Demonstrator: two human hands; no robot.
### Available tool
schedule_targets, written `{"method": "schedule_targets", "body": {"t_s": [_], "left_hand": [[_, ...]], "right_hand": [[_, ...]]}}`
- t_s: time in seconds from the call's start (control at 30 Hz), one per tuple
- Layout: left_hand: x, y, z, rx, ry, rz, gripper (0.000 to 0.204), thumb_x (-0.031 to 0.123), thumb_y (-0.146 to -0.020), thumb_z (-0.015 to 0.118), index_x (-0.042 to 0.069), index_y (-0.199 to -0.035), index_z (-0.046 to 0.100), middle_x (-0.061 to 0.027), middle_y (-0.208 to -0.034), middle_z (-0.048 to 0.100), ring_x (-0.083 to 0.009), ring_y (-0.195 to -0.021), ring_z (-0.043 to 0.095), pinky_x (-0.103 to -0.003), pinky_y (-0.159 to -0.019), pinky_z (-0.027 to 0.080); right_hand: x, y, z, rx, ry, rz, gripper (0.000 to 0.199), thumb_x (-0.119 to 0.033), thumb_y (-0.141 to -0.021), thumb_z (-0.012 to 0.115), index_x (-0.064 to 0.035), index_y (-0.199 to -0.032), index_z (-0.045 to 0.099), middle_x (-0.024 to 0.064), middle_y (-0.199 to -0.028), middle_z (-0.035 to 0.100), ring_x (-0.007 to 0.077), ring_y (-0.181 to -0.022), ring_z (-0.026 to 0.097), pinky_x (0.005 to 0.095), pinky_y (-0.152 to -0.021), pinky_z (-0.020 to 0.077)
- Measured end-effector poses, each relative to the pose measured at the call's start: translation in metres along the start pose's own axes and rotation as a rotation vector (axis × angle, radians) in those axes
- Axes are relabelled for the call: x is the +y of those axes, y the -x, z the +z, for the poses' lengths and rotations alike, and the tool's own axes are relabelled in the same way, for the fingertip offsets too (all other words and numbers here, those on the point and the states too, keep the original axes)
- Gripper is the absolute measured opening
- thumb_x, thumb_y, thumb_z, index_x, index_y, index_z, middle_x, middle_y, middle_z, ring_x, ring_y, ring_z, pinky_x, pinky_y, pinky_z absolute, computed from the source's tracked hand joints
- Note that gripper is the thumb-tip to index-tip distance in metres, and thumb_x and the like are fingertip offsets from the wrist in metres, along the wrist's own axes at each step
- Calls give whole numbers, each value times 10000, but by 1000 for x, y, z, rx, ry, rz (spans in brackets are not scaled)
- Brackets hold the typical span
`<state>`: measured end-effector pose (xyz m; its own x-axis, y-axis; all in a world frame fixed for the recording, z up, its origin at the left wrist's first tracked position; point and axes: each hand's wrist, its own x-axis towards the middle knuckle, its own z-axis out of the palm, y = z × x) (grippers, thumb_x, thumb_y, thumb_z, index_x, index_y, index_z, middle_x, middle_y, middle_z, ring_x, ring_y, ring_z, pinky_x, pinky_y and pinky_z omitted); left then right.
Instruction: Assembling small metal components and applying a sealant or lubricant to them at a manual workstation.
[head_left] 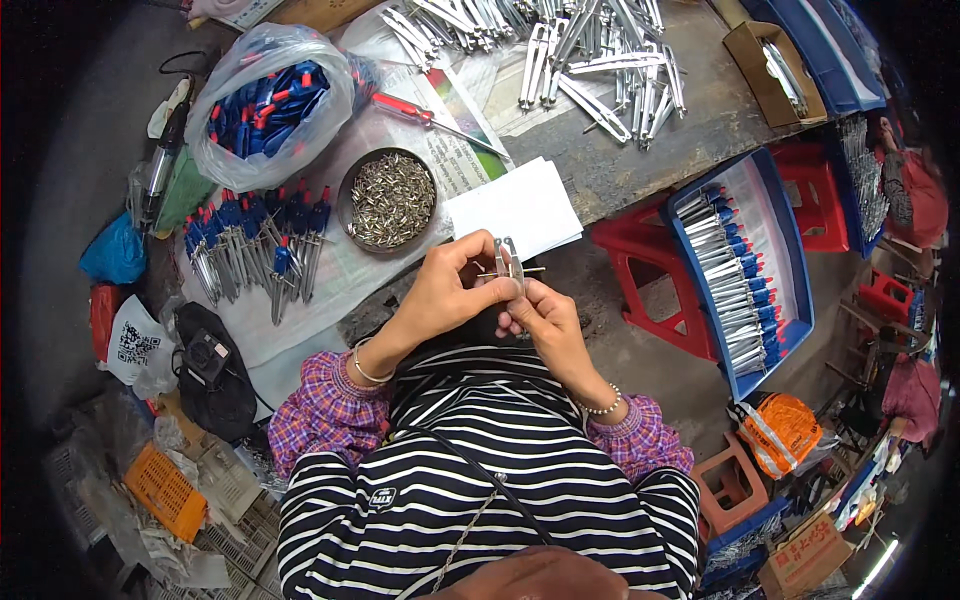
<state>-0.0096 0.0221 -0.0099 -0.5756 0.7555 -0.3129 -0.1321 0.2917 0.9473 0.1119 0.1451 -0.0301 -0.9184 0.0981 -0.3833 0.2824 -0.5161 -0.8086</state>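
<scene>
My left hand (450, 288) and my right hand (548, 322) meet in front of my body, both closed on a small silver metal part (508, 258) with two upright prongs. A thin rod sticks out sideways from it; fingers hide the rest, so its kind is unclear. Just beyond the hands lie white paper sheets (515, 212) on the bench edge. Left of them stands a dark round bowl (344, 192) full of small metal rivets (392, 198). A red-handled screwdriver (405, 108) rests behind the bowl.
Slotted silver metal arms (620, 62) are heaped on the bench (690, 150). At left are a plastic bag (335, 95) of blue-and-red pieces and a pile of blue-handled metal tools (262, 245). To the right, a blue tray (702, 300) of similar tools sits by a red stool (640, 255).
</scene>
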Motion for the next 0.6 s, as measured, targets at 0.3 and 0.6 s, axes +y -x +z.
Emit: {"method": "schedule_targets", "body": {"t_s": [0.3, 0.6], "left_hand": [[0, 1, -2, -63, -31, -17, 123, 70, -823, 656, 2, -887, 576, 21, -803, 566, -36, -734, 517, -197, -637, 432], [2, -1, -2, -58, 27, -64, 160, 51, -788, 680, 11, -891, 564, 8, -808, 572, -46, -731, 527, -207, -657, 445]], "right_hand": [[-2, 0, 0, -4, 23, 3, 153, -101, -923, 476, 19, -911, 570, 12, -699, 557, 54, -610, 487, 204, -574, 441], [-2, 1, -1, -22, 58, 4, 160, -116, -930, 485, 17, -924, 573, 7, -702, 557, 45, -611, 487, 196, -568, 432]]}}
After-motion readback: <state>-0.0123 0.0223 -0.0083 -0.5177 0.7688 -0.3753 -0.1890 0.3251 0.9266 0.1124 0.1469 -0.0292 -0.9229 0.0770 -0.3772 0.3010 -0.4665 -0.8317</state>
